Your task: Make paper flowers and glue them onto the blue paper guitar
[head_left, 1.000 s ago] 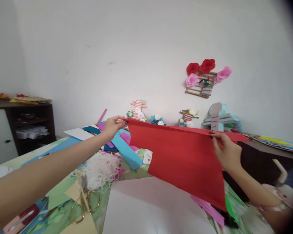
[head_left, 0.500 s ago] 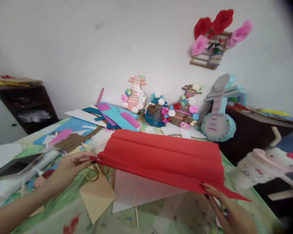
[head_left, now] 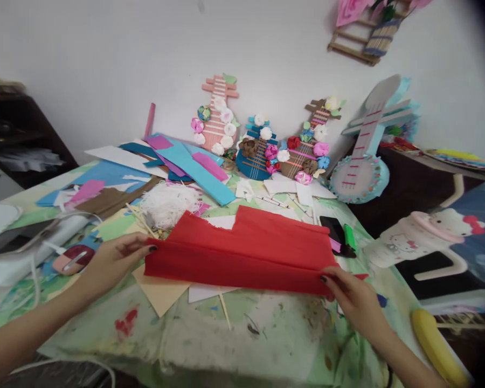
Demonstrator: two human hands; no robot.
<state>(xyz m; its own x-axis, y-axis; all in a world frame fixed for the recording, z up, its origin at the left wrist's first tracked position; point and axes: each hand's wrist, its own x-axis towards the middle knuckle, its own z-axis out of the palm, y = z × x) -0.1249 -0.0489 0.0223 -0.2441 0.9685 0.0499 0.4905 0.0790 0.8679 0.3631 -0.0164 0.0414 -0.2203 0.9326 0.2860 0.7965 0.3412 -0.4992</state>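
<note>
A wide sheet of red crepe paper (head_left: 267, 242) is stretched between my hands just above the table, its near edge folded over in a darker strip. Its far edge has a ragged notch at the left. My left hand (head_left: 119, 258) pinches the left end of the fold. At the right end my right hand (head_left: 350, 293) grips the same fold between thumb and fingers. Underneath, a tan paper square (head_left: 161, 293) and a white sheet (head_left: 208, 291) stick out. A thin wooden stick (head_left: 225, 311) lies in front of them. The scissors are hidden.
White shredded paper (head_left: 170, 203) and coloured paper strips (head_left: 194, 167) lie behind to the left. Several flower-decorated paper instruments (head_left: 216, 124) lean on the wall. A lidded cup (head_left: 408, 237) stands right, near a yellow object (head_left: 432, 334). A computer mouse (head_left: 73, 258) is at left.
The red paper has come down and nearer, and its near edge now shows folded over. Both hands keep their hold. The view has tilted down, bringing the table's front edge in.
</note>
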